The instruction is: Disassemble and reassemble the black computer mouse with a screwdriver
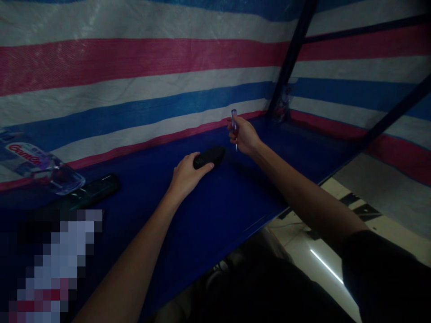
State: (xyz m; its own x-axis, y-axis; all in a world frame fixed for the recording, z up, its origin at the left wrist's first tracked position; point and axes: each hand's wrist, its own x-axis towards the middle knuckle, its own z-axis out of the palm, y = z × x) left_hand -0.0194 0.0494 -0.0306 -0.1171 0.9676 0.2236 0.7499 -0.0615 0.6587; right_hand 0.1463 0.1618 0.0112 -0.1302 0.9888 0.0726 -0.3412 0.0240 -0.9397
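On blue tabletop [215, 211]: left hand [186, 174] grip clamped on oblong black remote [208, 158]; right hand [244, 136] grip clamped on slim clear-handled screwdriver [234, 123].

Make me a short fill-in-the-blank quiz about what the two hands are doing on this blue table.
1. The left hand rests on a small black device lying on the ____ table.
2. The right hand holds a thin ____ upright.
3. The striped sheet behind the table is pink, white and ____.
4. A second black device lies to the ____ of the left hand.

Missing words: blue; screwdriver; blue; left
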